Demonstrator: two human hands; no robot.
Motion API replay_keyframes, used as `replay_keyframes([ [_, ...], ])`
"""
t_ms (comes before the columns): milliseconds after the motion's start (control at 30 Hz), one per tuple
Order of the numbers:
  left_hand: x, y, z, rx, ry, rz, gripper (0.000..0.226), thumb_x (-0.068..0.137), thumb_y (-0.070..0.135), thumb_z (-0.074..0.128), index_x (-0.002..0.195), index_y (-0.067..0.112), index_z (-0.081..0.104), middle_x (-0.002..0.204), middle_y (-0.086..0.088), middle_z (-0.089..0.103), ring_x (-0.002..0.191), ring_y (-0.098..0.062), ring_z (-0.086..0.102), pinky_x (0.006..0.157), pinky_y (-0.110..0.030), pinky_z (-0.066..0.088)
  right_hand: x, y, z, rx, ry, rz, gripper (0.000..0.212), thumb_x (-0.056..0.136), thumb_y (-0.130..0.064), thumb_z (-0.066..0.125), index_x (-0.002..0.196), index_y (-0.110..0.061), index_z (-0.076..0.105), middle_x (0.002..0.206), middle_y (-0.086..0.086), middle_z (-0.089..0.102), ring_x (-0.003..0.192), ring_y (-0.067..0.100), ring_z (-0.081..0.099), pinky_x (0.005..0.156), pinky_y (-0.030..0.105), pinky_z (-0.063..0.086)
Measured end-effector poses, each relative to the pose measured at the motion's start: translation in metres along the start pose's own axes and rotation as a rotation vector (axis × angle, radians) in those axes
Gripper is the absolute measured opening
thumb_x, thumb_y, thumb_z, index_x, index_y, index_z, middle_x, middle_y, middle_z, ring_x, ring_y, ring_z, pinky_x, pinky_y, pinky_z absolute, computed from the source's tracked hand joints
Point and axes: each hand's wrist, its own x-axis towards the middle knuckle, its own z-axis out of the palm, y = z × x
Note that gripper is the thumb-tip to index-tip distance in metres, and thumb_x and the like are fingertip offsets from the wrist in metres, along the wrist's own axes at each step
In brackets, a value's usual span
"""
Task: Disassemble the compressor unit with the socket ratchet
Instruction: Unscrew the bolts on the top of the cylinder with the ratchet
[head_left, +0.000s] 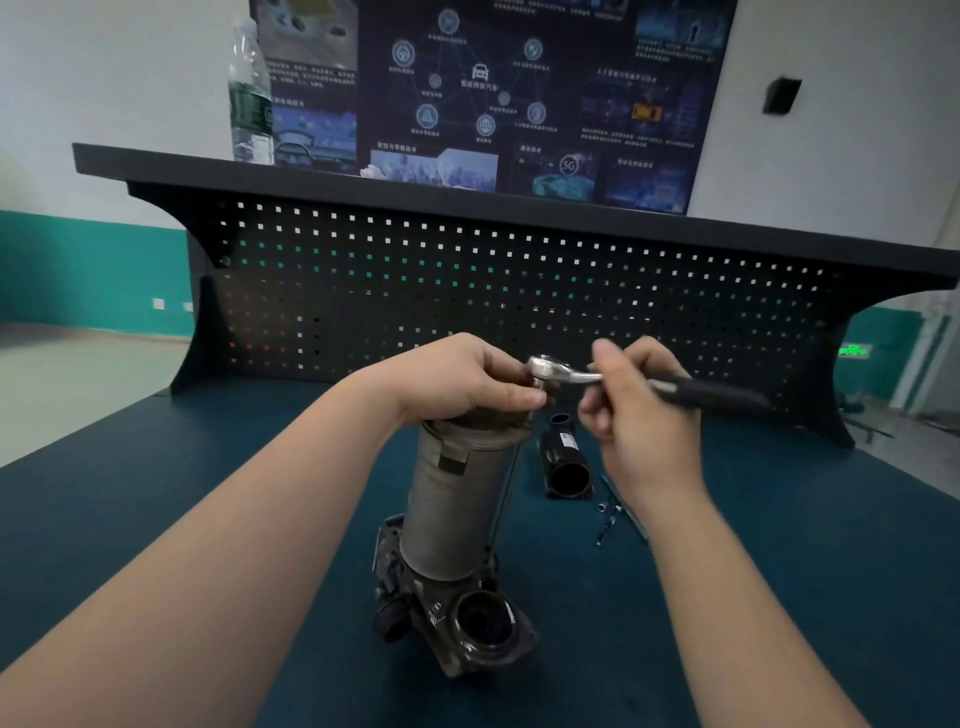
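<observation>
Standing upright under left hand (467, 382), compressor unit (452, 514); right hand (634, 410) pinching level, right-pointing socket ratchet (623, 378).

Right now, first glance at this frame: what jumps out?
Dead centre, both hands meet over the top of the upright compressor unit on the blue-green bench: the left hand steadies the head of the socket ratchet, and the right hand grips its shaft near the head. Just right of the unit lie a black cylindrical part and some loose bolts. Behind stands a dark pegboard.
</observation>
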Motion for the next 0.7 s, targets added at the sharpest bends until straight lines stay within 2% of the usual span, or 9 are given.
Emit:
replay_keyframes([
  [67, -0.001, 0.002, 0.001, 0.017, 0.024, -0.006, 0.008, 0.085, 0.027, 0.074, 0.082, 0.031, 0.079, 0.080, 0.012, 0.075, 0.072, 0.006, 0.063, 0.067, -0.008, 0.048, 0.011, 0.002, -0.005, 0.329, -0.046, 0.287, 0.049, 0.096, -0.011, 0.053, 0.049, -0.023, 0.051, 0.046, 0.001, 0.050, 0.035, 0.007, 0.037, 0.037, 0.017, 0.027],
  [133, 0.000, 0.001, 0.002, 0.016, 0.056, 0.008, 0.014, 0.085, 0.025, 0.075, 0.073, 0.032, 0.078, 0.068, 0.015, 0.071, 0.063, 0.008, 0.061, 0.059, -0.007, 0.044, 0.011, 0.008, -0.003, 0.428, -0.016, 0.344, 0.047, 0.096, -0.012, 0.052, 0.050, -0.023, 0.050, 0.047, 0.001, 0.049, 0.036, 0.007, 0.035, 0.037, 0.017, 0.027],
  [233, 0.002, -0.002, 0.003, 0.022, 0.068, 0.027, 0.008, 0.084, 0.024, 0.076, 0.079, 0.029, 0.078, 0.071, 0.012, 0.073, 0.066, 0.006, 0.063, 0.062, -0.007, 0.046, -0.010, 0.011, 0.006, 0.070, 0.082, 0.007, 0.041, 0.094, -0.023, 0.058, 0.055, -0.024, 0.046, 0.048, 0.000, 0.050, 0.040, 0.010, 0.042, 0.042, 0.023, 0.035],
  [300, 0.003, -0.003, 0.001, 0.002, 0.054, 0.046, 0.010, 0.082, 0.020, 0.077, 0.081, 0.030, 0.079, 0.084, 0.006, 0.077, 0.078, 0.000, 0.068, 0.077, -0.013, 0.052, -0.023, 0.011, 0.009, -0.341, 0.087, -0.311, 0.035, 0.092, -0.034, 0.059, 0.062, -0.023, 0.044, 0.054, 0.000, 0.052, 0.048, 0.007, 0.046, 0.047, 0.022, 0.039],
  [333, 0.003, -0.003, 0.001, -0.022, 0.038, 0.048, 0.012, 0.081, 0.018, 0.077, 0.082, 0.031, 0.079, 0.090, 0.002, 0.077, 0.084, -0.004, 0.070, 0.083, -0.017, 0.053, -0.023, 0.011, 0.008, -0.400, 0.037, -0.369, 0.034, 0.091, -0.034, 0.059, 0.064, -0.023, 0.043, 0.056, -0.001, 0.052, 0.049, 0.002, 0.046, 0.048, 0.018, 0.039],
  [400, 0.001, -0.003, 0.000, -0.039, -0.009, 0.037, 0.014, 0.081, 0.021, 0.077, 0.085, 0.034, 0.079, 0.095, 0.003, 0.077, 0.086, -0.004, 0.069, 0.084, -0.015, 0.053, -0.014, 0.003, 0.002, -0.246, -0.072, -0.219, 0.034, 0.089, -0.029, 0.066, 0.060, -0.025, 0.047, 0.052, -0.002, 0.052, 0.046, 0.003, 0.045, 0.046, 0.016, 0.036],
  [533, 0.001, 0.000, 0.001, 0.042, 0.007, -0.007, 0.006, 0.083, 0.033, 0.075, 0.086, 0.035, 0.079, 0.080, 0.014, 0.074, 0.074, 0.004, 0.063, 0.071, -0.008, 0.048, 0.015, -0.006, -0.011, 0.476, -0.080, 0.569, 0.022, 0.071, -0.013, 0.069, 0.056, -0.017, 0.054, 0.048, 0.000, 0.049, 0.036, 0.001, 0.039, 0.034, 0.012, 0.029],
  [600, 0.002, 0.001, 0.004, 0.050, 0.043, -0.012, 0.007, 0.080, 0.036, 0.077, 0.084, 0.030, 0.080, 0.076, 0.011, 0.072, 0.072, -0.001, 0.061, 0.069, -0.013, 0.047, 0.015, 0.002, -0.008, 0.637, 0.004, 0.674, 0.020, 0.071, -0.010, 0.067, 0.062, -0.015, 0.050, 0.049, -0.002, 0.046, 0.034, 0.001, 0.036, 0.032, 0.010, 0.026],
  [700, 0.002, 0.000, 0.007, 0.056, 0.069, -0.002, 0.006, 0.078, 0.036, 0.079, 0.077, 0.031, 0.079, 0.068, 0.011, 0.070, 0.065, -0.001, 0.058, 0.060, -0.012, 0.044, 0.003, 0.011, 0.001, 0.662, 0.188, 0.532, 0.032, 0.082, -0.010, 0.065, 0.061, -0.021, 0.043, 0.047, -0.003, 0.043, 0.034, 0.002, 0.033, 0.032, 0.014, 0.025],
])
